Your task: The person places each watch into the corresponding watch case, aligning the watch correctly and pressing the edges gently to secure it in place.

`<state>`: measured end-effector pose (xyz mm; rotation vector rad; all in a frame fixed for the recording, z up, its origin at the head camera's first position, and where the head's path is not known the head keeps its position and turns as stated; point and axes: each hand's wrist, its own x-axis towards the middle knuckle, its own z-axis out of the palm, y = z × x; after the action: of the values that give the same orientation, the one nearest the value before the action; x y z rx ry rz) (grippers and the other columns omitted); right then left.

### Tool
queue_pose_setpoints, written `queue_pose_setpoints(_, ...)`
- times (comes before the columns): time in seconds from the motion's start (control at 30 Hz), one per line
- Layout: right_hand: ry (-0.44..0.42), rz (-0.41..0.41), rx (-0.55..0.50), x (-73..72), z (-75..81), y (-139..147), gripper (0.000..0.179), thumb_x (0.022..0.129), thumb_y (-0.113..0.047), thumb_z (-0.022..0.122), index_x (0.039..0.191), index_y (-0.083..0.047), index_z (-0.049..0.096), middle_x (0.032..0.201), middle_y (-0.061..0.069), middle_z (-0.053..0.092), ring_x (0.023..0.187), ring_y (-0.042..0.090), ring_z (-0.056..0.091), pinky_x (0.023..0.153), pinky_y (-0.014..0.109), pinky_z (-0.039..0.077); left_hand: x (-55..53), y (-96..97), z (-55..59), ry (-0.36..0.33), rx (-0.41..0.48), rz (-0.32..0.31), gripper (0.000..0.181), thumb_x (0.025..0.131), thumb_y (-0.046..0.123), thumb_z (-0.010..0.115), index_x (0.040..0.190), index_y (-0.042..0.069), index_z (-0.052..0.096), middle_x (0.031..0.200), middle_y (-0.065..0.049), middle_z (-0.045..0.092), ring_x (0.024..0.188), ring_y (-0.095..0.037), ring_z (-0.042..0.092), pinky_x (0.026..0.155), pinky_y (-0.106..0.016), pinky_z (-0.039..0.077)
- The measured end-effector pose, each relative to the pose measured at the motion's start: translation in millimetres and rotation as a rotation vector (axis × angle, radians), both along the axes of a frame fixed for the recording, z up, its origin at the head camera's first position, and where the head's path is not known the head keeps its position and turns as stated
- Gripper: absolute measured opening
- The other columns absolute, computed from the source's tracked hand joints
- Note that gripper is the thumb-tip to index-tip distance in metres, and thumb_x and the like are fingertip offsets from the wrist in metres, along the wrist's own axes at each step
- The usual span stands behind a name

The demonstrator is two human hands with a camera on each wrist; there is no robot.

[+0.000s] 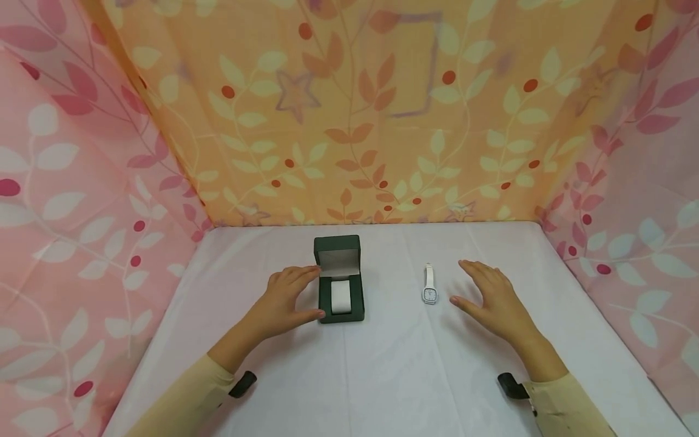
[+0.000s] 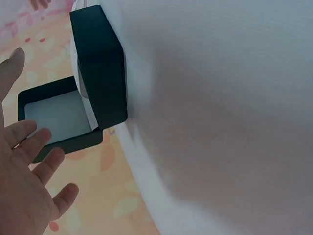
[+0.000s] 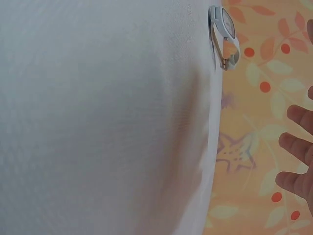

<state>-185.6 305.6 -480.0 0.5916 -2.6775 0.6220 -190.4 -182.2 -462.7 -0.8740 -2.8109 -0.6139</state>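
A dark green watch box [image 1: 357, 297] stands on the white table with its lid raised and a white cushion [image 1: 341, 297] inside. My left hand [image 1: 284, 301] is at the box's left side, thumb and fingers spread apart; whether they touch it I cannot tell. In the left wrist view the fingers appear beside the green box [image 2: 100, 68]. To the right lies a white wristwatch [image 1: 429, 291] with a square face, strap pointing away. Right of the watch hovers my right hand [image 1: 494, 301], its fingers extended and holding nothing. The right wrist view shows the watch [image 3: 226, 29] apart from the fingertips [image 3: 293, 142].
A white cloth [image 1: 393, 376] covers the table. An orange leaf-patterned curtain [image 1: 349, 121] hangs along the back edge, and pink curtains [image 1: 71, 200] close in both sides. Black wrist devices [image 1: 513, 386] sit at both sleeve cuffs.
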Motion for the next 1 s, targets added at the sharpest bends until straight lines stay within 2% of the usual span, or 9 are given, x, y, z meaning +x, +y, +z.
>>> queue_pose_setpoints(0.13,-0.004,0.007,-0.008,-2.1,-1.5,-1,0.081,0.086,-0.043,0.082,0.153,-0.014,0.046,0.149,0.015,0.053,0.139,0.039,0.044,0.115,0.069,0.023,-4.3,7.3,-2.1,-0.033,0.013,-0.016,0.089,0.085,0.061,0.076,0.155,0.017,0.045,0.156,0.002,0.047,0.140,-0.024,0.043,0.111,-0.058,0.032)
queue_pose_setpoints(0.33,-0.022,0.021,-0.023,-3.8,-2.3,-5,0.080,0.086,-0.042,0.082,0.151,-0.010,0.049,0.149,0.015,0.054,0.140,0.040,0.044,0.113,0.070,0.025,-10.0,14.8,-3.2,-0.089,0.030,-0.017,0.088,0.084,0.058,0.079,0.155,0.018,0.046,0.155,-0.001,0.050,0.139,-0.025,0.043,0.112,-0.056,0.032)
queue_pose_setpoints(0.57,-0.076,0.049,-0.018,-3.1,-4.7,-9,0.082,0.086,-0.044,0.082,0.151,-0.010,0.047,0.149,0.016,0.053,0.141,0.040,0.042,0.113,0.069,0.025,-18.1,19.2,-9.5,-0.102,0.033,-0.053,0.089,0.081,0.057,0.082,0.153,0.016,0.048,0.152,-0.004,0.053,0.137,-0.027,0.045,0.110,-0.059,0.035)
queue_pose_setpoints(1.0,-0.140,0.039,-0.059,-8.4,-6.5,-18,0.080,0.085,-0.045,0.083,0.150,-0.013,0.050,0.150,0.013,0.053,0.141,0.039,0.042,0.115,0.065,0.026,-28.0,26.1,-20.4,-0.127,0.037,-0.040,0.082,0.083,0.052,0.082,0.150,0.016,0.052,0.147,-0.005,0.057,0.135,-0.027,0.048,0.109,-0.057,0.038)
